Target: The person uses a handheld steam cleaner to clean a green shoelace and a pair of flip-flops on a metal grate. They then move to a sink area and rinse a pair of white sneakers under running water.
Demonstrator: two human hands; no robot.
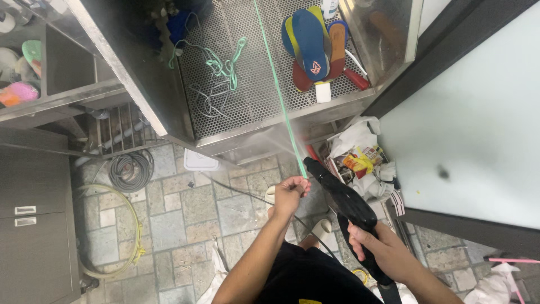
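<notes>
Head view: a green lace point(279, 90) is pinched at its near end by the left hand point(290, 194), fingers closed on it, and pulled taut across the perforated steel surface point(247, 107) so it stays straight in the spray. A black spray gun point(344, 205) is gripped by the right hand point(381, 250), fingers wrapped round the handle, nozzle aimed along the lace. Blue insoles point(311, 40) & loose laces point(219, 70) lie on the perforated plate, apparently to drain.
</notes>
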